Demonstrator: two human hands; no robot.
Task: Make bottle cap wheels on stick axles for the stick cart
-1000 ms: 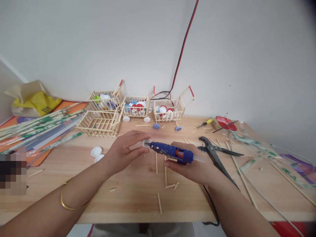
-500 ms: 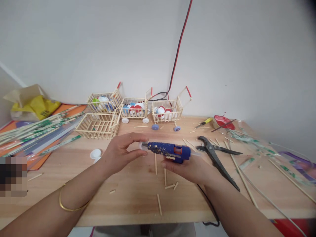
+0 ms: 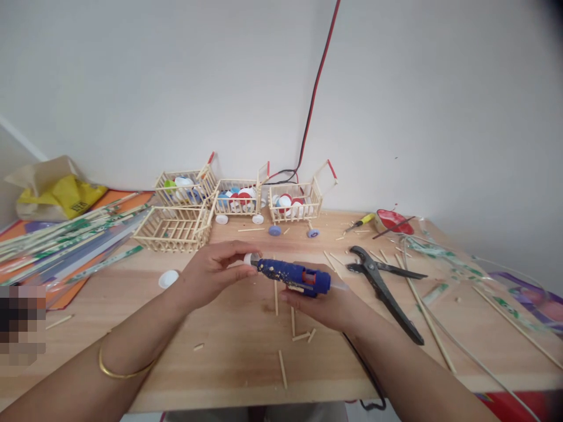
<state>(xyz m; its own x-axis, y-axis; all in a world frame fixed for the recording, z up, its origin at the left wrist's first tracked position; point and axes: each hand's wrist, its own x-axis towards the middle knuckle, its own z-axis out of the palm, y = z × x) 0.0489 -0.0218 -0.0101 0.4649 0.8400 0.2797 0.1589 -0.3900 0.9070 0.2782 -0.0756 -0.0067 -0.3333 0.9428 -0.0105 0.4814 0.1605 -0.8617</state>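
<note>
My right hand [image 3: 325,302] grips a blue glue gun [image 3: 292,275] lying sideways, its nozzle pointing left. The nozzle meets a small white bottle cap [image 3: 247,259] pinched between the thumb and fingers of my left hand [image 3: 211,272], just above the wooden table [image 3: 237,351]. A gold bangle sits on my left wrist. Another white cap [image 3: 168,278] lies on the table to the left of that hand.
Three small stick carts [image 3: 240,196] filled with coloured caps and an empty stick crate [image 3: 171,227] stand by the wall. Black shears [image 3: 382,284] lie right of the gun. Long sticks and wrappers [image 3: 65,240] pile at left; short stick pieces [image 3: 281,366] scatter near the front edge.
Both hands have shifted slightly left and nearer together, keeping the gun's nozzle on the cap. The view has tilted a little, so the table's things sit lower in the picture.
</note>
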